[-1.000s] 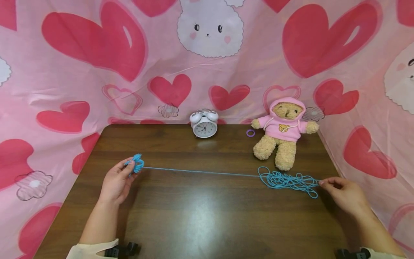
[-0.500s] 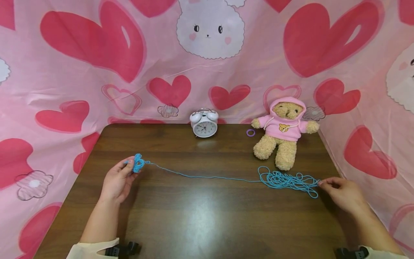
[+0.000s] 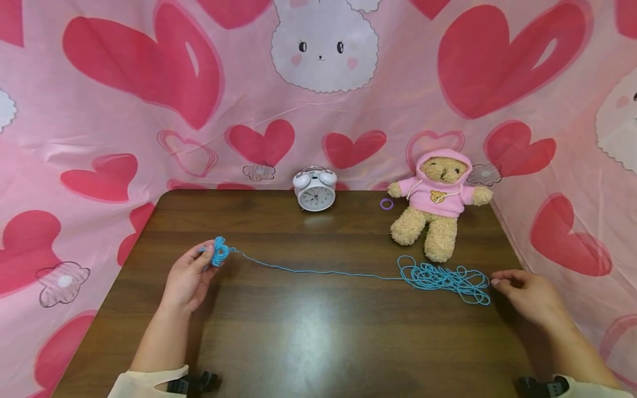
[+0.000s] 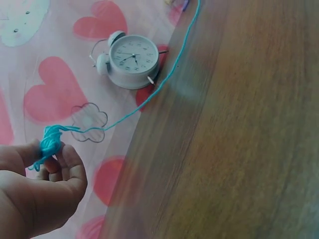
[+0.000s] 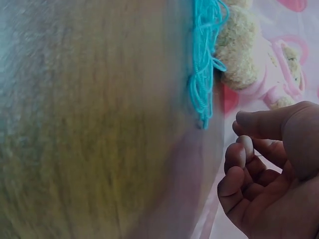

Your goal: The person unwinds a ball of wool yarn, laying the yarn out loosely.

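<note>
Between thumb and fingers, my left hand (image 3: 189, 279) pinches a small wound bundle of blue yarn (image 3: 220, 252) above the left side of the table. From that bundle a single slack strand (image 3: 318, 272) runs right across the wood to a loose, looped pile of the same yarn (image 3: 443, 278). My right hand (image 3: 532, 298) is just right of the pile, with fingers loosely curled and holding nothing. In the right wrist view, a gap separates its fingertips (image 5: 242, 117) from the end of the yarn pile (image 5: 203, 94).
A teddy bear in a pink hoodie (image 3: 438, 202) lies behind the yarn pile. Beside it is a purple ring (image 3: 386, 204). A white alarm clock (image 3: 316, 190) stands at the back of the brown table (image 3: 308, 326). Heart-patterned pink cloth (image 3: 199, 110) hangs around the table.
The strand was taut, then sagged onto the table. My right hand has let go of the pile's right end. My left hand has shifted slightly right with its bundle.
</note>
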Motion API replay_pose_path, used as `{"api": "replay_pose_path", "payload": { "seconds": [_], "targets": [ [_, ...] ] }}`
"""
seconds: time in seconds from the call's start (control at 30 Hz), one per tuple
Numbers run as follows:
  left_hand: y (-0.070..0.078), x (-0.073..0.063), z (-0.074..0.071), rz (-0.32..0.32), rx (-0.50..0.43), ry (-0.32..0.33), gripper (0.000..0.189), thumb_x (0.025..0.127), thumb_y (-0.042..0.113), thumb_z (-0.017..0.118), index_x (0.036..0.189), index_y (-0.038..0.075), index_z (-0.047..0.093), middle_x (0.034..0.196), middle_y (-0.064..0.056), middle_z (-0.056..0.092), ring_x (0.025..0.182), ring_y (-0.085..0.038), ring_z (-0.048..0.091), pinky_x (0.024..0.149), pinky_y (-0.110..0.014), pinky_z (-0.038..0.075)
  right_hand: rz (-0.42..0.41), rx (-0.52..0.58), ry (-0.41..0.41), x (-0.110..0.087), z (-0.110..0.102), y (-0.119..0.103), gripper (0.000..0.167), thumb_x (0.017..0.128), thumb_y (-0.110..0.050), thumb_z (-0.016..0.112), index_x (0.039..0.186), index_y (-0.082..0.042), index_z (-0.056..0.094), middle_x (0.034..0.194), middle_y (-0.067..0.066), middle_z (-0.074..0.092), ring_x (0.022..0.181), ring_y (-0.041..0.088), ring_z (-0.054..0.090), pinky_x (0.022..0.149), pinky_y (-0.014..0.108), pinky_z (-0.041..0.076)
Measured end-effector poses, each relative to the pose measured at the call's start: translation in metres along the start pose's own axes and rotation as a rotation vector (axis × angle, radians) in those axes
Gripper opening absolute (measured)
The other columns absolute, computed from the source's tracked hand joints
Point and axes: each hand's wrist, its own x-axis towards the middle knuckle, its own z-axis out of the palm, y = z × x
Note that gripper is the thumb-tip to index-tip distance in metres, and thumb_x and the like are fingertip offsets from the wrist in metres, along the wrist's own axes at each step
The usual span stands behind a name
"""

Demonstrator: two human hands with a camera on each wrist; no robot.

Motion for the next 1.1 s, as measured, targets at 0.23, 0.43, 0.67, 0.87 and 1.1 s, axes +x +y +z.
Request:
{"api": "replay_pose_path", "payload": {
  "seconds": [0.23,0.43,0.67,0.87,1.1],
  "targets": [
    [-0.003,0.002,0.005,-0.013,0.009,-0.011,0.014,0.105,0.014,0.060,0.113,0.012,0.072,0.107,0.002,0.071,0.091,-0.010,0.070,0.089,-0.025,0.057,-0.012,0.023,0.042,0.000,0.000,-0.007,0.029,0.098,-0.030,0.072,0.110,-0.004,0.078,0.098,0.016,0.077,0.076,-0.015,0.048,0.062,0.023,0.043],
    [-0.007,0.003,0.010,-0.023,0.032,-0.011,0.013,0.105,0.016,0.061,0.113,0.013,0.071,0.105,0.002,0.071,0.091,-0.010,0.069,0.087,-0.026,0.057,-0.025,0.053,0.064,0.003,0.007,-0.019,0.029,0.097,-0.030,0.073,0.111,-0.004,0.078,0.097,0.013,0.076,0.074,-0.008,0.051,0.060,0.022,0.043],
    [-0.010,0.005,0.016,-0.028,0.038,-0.032,0.015,0.105,0.017,0.061,0.115,0.011,0.070,0.106,0.000,0.070,0.091,-0.010,0.069,0.083,-0.026,0.059,-0.059,0.100,0.116,0.004,0.014,-0.041,0.027,0.096,-0.027,0.076,0.112,-0.005,0.077,0.099,0.013,0.076,0.073,-0.005,0.055,0.060,0.020,0.044],
    [-0.011,0.006,0.022,-0.038,0.068,-0.044,0.020,0.105,0.019,0.062,0.122,0.010,0.066,0.111,0.000,0.068,0.093,-0.011,0.069,0.082,-0.027,0.060,-0.072,0.126,0.114,0.008,0.019,-0.061,0.027,0.095,-0.028,0.077,0.111,-0.007,0.078,0.100,0.012,0.076,0.074,-0.005,0.056,0.060,0.020,0.045],
    [-0.013,0.008,0.029,-0.067,0.082,-0.037,0.023,0.105,0.020,0.062,0.125,0.009,0.062,0.109,0.000,0.067,0.094,-0.010,0.068,0.079,-0.028,0.060,-0.107,0.138,0.088,0.015,0.027,-0.081,0.025,0.095,-0.029,0.077,0.110,-0.009,0.078,0.101,0.010,0.075,0.077,-0.001,0.058,0.061,0.023,0.047]
  ]
}}
